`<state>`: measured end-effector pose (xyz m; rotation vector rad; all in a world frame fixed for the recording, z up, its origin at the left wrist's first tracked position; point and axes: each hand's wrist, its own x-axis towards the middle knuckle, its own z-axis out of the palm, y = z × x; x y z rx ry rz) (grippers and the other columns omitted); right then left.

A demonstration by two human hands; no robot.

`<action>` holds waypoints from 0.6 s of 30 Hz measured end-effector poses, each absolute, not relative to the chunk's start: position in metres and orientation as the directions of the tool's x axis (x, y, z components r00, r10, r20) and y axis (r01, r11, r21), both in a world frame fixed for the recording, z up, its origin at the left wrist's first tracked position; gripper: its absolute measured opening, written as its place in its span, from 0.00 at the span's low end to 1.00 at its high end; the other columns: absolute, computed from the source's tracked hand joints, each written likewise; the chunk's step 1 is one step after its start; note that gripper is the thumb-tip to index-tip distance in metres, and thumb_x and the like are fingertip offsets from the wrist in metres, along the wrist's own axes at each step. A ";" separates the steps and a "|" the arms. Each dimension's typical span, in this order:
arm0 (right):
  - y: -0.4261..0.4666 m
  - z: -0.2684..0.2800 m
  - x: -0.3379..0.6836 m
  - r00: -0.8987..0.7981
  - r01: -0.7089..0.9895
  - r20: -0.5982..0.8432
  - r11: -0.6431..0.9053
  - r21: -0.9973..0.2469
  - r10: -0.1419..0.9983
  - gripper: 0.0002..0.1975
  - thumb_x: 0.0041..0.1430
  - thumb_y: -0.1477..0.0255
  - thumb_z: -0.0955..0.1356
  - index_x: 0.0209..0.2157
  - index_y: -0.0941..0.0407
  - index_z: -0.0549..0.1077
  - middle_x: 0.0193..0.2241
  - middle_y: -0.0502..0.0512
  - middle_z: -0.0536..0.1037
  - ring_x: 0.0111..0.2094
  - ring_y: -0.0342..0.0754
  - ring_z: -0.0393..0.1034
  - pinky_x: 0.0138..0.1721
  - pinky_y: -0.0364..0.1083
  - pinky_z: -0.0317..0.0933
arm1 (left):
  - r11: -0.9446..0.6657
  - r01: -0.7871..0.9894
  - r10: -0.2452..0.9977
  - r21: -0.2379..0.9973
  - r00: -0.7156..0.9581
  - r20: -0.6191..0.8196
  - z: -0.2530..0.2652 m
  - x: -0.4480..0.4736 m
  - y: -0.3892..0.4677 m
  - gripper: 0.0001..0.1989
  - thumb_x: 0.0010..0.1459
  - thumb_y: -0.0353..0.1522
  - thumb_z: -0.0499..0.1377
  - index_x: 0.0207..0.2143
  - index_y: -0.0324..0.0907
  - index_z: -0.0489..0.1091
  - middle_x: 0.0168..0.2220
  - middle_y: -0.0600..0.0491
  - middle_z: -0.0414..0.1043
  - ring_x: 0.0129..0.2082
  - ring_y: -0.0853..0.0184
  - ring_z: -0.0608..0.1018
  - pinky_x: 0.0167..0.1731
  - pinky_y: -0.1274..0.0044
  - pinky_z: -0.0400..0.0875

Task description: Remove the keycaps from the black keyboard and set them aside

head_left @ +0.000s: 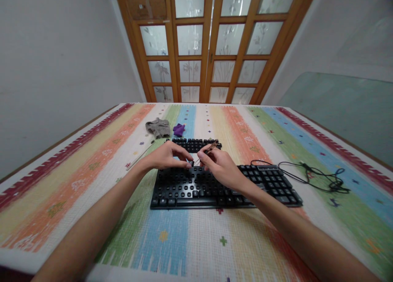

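Now our right hand (221, 164) pinches a slim brown tool (213, 145) over the keyboard (196, 194); whether our left hand (167, 155) clasps anything, we can't tell.

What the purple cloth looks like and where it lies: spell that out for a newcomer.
On the striped tablecloth, find the black keyboard. Beyond its left half, past the black keycaps grouped there, lies the purple cloth. It sits just right of the larger grey cloth, set apart by its vivid colour and smaller size.
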<state>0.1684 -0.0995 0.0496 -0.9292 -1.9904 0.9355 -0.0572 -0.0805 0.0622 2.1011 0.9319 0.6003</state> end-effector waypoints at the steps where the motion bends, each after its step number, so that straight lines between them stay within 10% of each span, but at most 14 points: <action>1: -0.100 0.050 0.169 -0.468 0.308 0.290 0.462 -0.832 0.834 0.14 0.66 0.61 0.62 0.34 0.57 0.70 0.25 0.51 0.73 0.27 0.44 0.68 0.31 0.44 0.60 | -0.488 0.447 0.769 0.750 0.626 0.129 0.063 -0.058 -0.080 0.12 0.52 0.36 0.66 0.38 0.40 0.78 0.31 0.53 0.80 0.30 0.69 0.79 0.33 0.77 0.73; 9: -0.106 0.063 0.175 -0.765 0.395 0.037 0.514 -0.761 0.643 0.12 0.60 0.64 0.68 0.31 0.59 0.74 0.21 0.48 0.71 0.23 0.42 0.65 0.26 0.41 0.55 | -0.699 0.609 0.712 0.375 0.644 0.280 0.050 -0.064 -0.068 0.08 0.57 0.35 0.62 0.36 0.40 0.77 0.34 0.51 0.76 0.32 0.69 0.76 0.35 0.77 0.68; 18: -0.104 0.059 0.178 -0.798 0.370 -0.112 0.335 -0.866 0.592 0.11 0.56 0.65 0.71 0.32 0.60 0.75 0.21 0.51 0.75 0.23 0.42 0.70 0.23 0.40 0.60 | -0.718 0.659 0.696 0.226 0.679 0.234 0.029 -0.066 -0.059 0.07 0.58 0.32 0.59 0.36 0.39 0.77 0.34 0.50 0.76 0.35 0.67 0.75 0.39 0.76 0.67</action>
